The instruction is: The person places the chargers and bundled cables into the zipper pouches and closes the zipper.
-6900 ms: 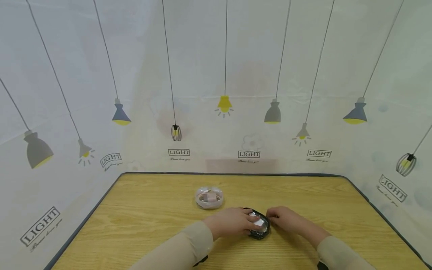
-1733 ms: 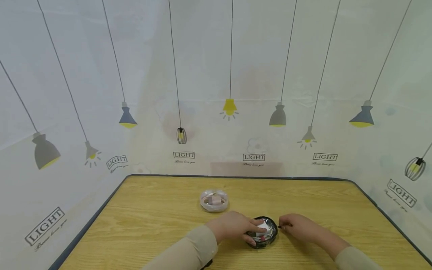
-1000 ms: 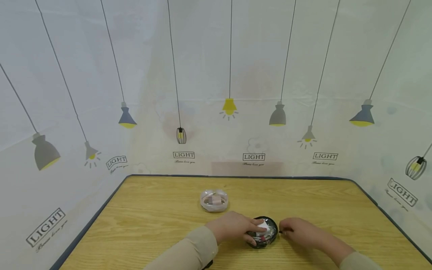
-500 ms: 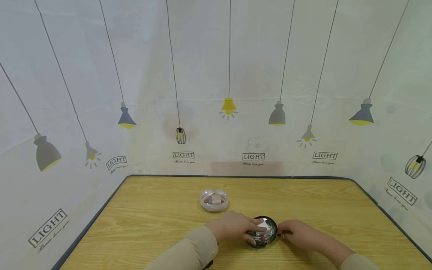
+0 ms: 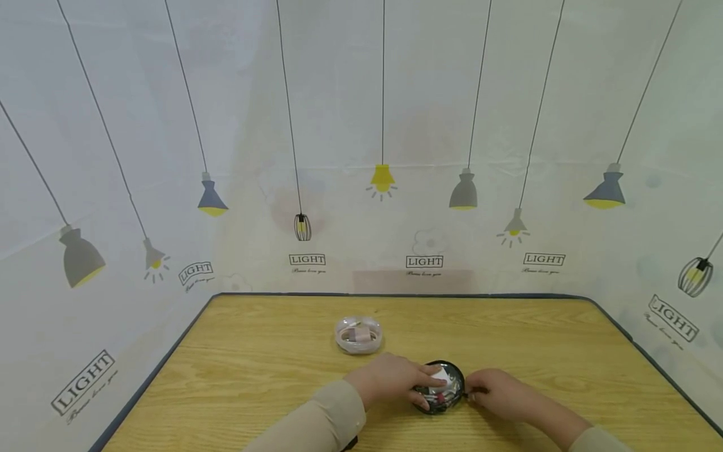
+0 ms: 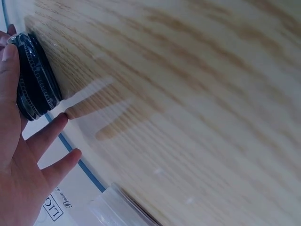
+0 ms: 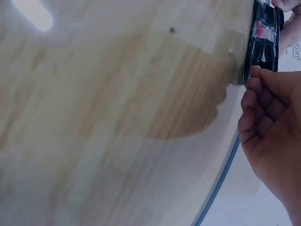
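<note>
A small round black zip case [image 5: 450,397] with a clear top sits on the wooden table, right of centre. Through the top show a white piece, cables and a bit of red. My left hand [image 5: 390,380] holds the case from the left, index finger across the top and thumb at the near side. In the left wrist view its other fingers spread out beside the case's zipped side [image 6: 37,77]. At the case's right edge, my right hand [image 5: 499,392] pinches the small dark zipper pull [image 5: 467,395]. In the right wrist view, thumb and index fingertip meet right at the case [image 7: 264,40].
A clear rounded case [image 5: 358,336] with a pale coiled cable inside lies farther back, left of the black case. The wood-grain table [image 5: 254,351] ends in a dark edge against a white backdrop [image 5: 339,125] printed with hanging lamps.
My right hand has moved with the zipper pull along the case's right edge towards me. My left hand keeps its hold. Earlier, the black case lay turned differently under the left hand.
</note>
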### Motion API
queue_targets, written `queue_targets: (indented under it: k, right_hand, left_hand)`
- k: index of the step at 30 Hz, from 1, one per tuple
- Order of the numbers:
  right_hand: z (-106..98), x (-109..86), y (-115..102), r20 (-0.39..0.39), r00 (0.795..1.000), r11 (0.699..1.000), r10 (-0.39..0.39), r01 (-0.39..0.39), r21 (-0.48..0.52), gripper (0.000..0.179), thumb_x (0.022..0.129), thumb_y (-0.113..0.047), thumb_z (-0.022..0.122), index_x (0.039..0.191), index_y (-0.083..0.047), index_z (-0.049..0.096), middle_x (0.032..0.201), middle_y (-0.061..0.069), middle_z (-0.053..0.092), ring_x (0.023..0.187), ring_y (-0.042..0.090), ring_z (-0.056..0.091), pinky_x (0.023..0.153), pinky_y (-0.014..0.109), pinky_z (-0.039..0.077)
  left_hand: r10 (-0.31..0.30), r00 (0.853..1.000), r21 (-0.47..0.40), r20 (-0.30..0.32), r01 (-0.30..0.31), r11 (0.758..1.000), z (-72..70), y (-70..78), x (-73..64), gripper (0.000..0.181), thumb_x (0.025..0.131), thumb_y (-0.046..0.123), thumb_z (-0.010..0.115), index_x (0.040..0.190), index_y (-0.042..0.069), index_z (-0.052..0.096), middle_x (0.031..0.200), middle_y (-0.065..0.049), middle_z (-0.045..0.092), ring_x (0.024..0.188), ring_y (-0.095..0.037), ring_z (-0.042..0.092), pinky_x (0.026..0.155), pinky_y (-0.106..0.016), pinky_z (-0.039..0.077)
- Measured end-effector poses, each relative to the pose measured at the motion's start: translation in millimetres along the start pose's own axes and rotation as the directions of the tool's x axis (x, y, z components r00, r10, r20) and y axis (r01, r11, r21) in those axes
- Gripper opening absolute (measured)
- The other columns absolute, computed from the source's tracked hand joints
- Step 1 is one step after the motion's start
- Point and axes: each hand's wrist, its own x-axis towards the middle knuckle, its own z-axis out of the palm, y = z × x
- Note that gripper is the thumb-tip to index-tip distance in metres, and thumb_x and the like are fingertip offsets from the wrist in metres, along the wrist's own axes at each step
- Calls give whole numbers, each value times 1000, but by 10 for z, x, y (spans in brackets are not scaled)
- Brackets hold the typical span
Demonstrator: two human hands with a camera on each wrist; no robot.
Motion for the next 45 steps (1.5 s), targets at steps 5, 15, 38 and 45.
queue_targets:
  k: [5,15,38,45]
  right_hand:
    - [7,-19,-38,-26,1000,999,9,-10,-31,14,87,-2,62,78,-13,62,75,-12,56,67,3,47,60,29,40]
    - [42,10,-53,-8,997,997,80,-80,9,12,90,-4,61,80,-11,62,76,-7,56,66,7,46,60,31,39]
    - [95,-169,-344,-102,968,972,231,-224,79,10,91,-13,64,86,-5,67,76,-3,60,68,11,52,61,32,45]
    - [175,-103,-414,1,967,950,255,-251,188,17,93,-21,64,96,-5,70,92,2,66,84,19,59,73,44,50]
  left_hand:
    - [-9,1000,7,-8,9,1000,-6,11,3,56,89,57,51,143,46,44,151,20,34,88,-6,63,62,-18,43]
    - [0,1000,-63,-29,-1,998,-4,-1,-18,56,89,55,53,143,41,47,151,15,37,110,-8,60,78,-20,48]
    - [-304,946,-679,-116,148,719,-61,-38,32,30,95,29,64,123,19,67,127,3,63,116,-15,57,95,-30,45]
    - [-410,903,-759,-129,176,626,-66,0,98,31,99,28,56,124,11,67,117,-1,67,115,-16,57,98,-35,43]
